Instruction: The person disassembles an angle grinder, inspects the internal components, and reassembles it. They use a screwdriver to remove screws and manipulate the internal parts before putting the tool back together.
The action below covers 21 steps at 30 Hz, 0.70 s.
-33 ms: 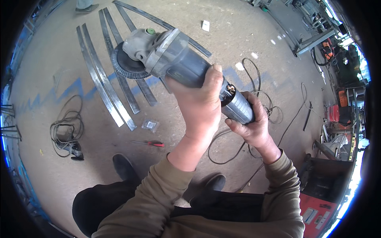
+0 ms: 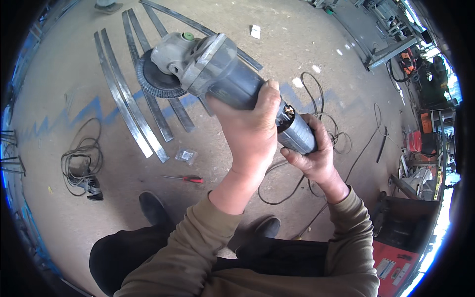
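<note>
Above the floor I hold an angle grinder [image 2: 237, 81], its head with a pleated flap disc [image 2: 143, 74] pointing to the upper left. My left hand [image 2: 250, 128] is wrapped round the dark body, thumb on top. A rear handle cover [image 2: 298, 136], a dark sleeve, sits partly away from the body, and bare wires [image 2: 288, 113] show in the gap. Around that cover my right hand [image 2: 319, 156] is closed, fingers behind it and thumb in front. On the floor below lie a red-handled screwdriver [image 2: 193, 179] and a small clear plastic bag [image 2: 185, 156].
Several flat metal bars [image 2: 126, 99] lie beyond the grinder. A second power tool [image 2: 92, 187] with a coiled cord rests at left. Loose cable [image 2: 277, 202] loops across the floor at right, near a red box [image 2: 393, 267]. Another person's shoe [image 2: 109, 7] shows at the far edge.
Hands, grinder and cover keep the same hold and spacing. The whole view has shifted very slightly.
</note>
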Each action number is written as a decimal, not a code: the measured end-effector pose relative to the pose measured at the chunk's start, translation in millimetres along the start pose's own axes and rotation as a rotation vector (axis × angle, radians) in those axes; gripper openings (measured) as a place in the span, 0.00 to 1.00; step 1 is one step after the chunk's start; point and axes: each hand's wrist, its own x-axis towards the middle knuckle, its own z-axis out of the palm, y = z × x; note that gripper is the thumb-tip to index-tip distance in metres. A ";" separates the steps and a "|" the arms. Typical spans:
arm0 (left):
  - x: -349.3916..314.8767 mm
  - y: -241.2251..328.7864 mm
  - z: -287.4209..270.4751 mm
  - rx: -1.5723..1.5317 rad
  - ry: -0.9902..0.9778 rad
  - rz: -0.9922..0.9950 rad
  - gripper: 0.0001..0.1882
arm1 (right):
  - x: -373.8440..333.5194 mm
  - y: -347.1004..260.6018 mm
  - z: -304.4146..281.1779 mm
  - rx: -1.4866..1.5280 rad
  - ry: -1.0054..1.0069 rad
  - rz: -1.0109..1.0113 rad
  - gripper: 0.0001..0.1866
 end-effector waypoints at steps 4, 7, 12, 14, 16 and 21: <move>-5.5 2.6 5.6 0.018 -0.013 0.076 0.41 | -5.9 16.0 3.6 0.214 -0.006 0.011 0.43; -7.4 5.2 6.9 0.067 0.010 0.095 0.42 | -7.2 18.2 2.5 0.256 -0.016 0.012 0.42; -7.6 7.1 7.8 0.110 0.018 0.113 0.43 | -5.6 15.9 2.4 0.322 -0.034 0.050 0.43; -7.8 8.0 7.9 0.130 -0.003 0.115 0.42 | -5.0 15.9 2.9 0.339 -0.041 0.069 0.42; -9.1 10.0 7.0 0.128 -0.035 0.093 0.42 | -4.9 16.0 2.5 0.356 -0.038 0.077 0.42; -0.1 18.1 -4.9 -0.028 -0.157 -0.029 0.41 | -4.2 14.9 -3.2 0.350 -0.055 0.133 0.43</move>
